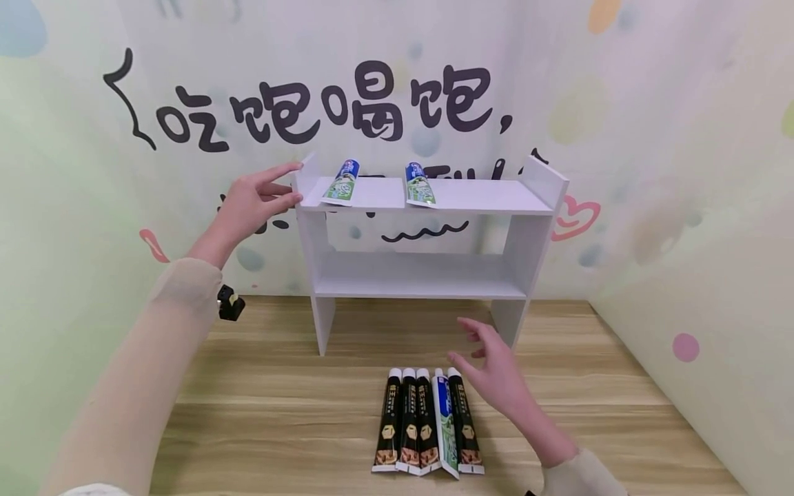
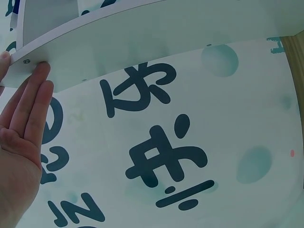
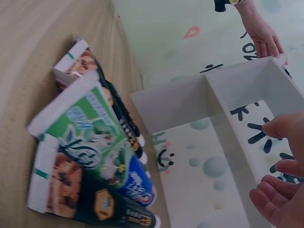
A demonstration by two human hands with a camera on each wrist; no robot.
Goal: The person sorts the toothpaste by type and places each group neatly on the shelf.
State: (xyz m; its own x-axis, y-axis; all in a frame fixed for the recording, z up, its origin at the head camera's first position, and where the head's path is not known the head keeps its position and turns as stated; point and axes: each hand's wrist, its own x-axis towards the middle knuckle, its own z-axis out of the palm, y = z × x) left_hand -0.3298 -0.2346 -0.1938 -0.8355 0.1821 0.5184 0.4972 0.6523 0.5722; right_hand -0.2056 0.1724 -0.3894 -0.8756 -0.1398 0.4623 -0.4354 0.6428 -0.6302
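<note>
My left hand [image 1: 251, 200] rests with its fingertips against the upper left side panel of a white two-tier shelf [image 1: 422, 275]. In the left wrist view its fairly straight fingers [image 2: 31, 107] touch the panel's outer face. Two blue-and-green toothpaste tubes [image 1: 342, 182] [image 1: 420, 184] lie apart on the top board. My right hand [image 1: 496, 372] hovers, fingers loosely bent and holding nothing, right of a row of tubes on the table. The row has several black toothpaste tubes [image 1: 389, 421] and one blue-and-green tube [image 1: 445, 424], caps toward the shelf.
The shelf stands on a wood-grain table [image 1: 260, 399] close to a printed wall [image 1: 397, 41] with large black characters. Its lower board [image 1: 415, 275] sits below the top one. Another wall [image 1: 701, 241] borders the table on the right.
</note>
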